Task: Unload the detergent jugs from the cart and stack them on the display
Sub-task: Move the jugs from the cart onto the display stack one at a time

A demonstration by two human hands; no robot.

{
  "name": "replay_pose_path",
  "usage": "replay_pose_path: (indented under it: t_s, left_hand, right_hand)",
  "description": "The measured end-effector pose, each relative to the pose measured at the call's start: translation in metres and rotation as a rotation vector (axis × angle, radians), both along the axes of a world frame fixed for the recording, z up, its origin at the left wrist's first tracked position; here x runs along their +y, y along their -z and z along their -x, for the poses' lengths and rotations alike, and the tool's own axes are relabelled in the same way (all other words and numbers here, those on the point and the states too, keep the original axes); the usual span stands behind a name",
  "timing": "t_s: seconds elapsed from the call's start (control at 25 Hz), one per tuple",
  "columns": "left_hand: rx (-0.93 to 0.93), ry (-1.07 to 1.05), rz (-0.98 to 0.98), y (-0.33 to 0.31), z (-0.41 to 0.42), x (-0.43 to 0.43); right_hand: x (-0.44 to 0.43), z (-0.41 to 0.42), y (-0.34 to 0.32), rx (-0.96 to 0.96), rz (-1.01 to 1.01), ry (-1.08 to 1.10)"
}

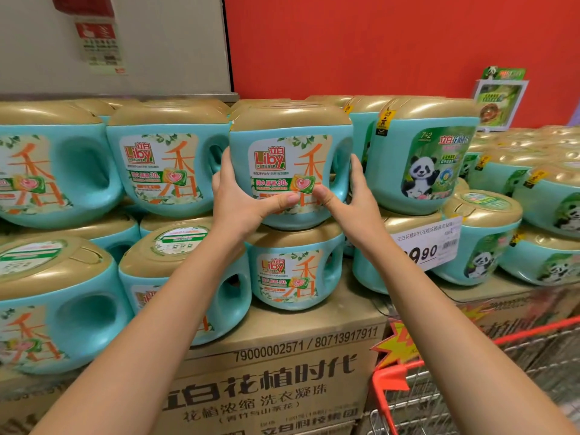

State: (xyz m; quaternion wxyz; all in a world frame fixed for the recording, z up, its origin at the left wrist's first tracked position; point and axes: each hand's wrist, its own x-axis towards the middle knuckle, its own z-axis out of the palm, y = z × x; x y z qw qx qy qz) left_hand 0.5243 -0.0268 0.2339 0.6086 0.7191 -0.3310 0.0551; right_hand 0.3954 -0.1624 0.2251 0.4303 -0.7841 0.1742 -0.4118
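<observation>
A teal detergent jug [290,142] with a gold lid and a "Liby" label sits in the upper row of the display, on top of a like jug [292,271]. My left hand [241,202] grips its left side, thumb across the label. My right hand [351,199] grips its right side by the handle hole, thumb on the label too. Matching jugs stand left of it [166,164] and panda-label jugs [420,158] to the right. The jugs rest on brown cardboard cases [282,365]. A corner of the red-rimmed wire cart [408,400] shows at lower right.
A red wall [376,42] and a grey panel [172,42] stand behind the display. A white price tag [430,243] hangs among the right jugs. A small green sign [499,98] stands at the back right. A yellow starburst tag [398,343] sticks out by the cart.
</observation>
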Motion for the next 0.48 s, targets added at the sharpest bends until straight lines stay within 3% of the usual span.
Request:
replay_pose_path:
  t_s: [0.48]
  left_hand:
    - [-0.025, -0.068, 0.004, 0.009, 0.013, -0.001]
  right_hand:
    - [-0.005, -0.006, 0.009, -0.020, -0.095, -0.085]
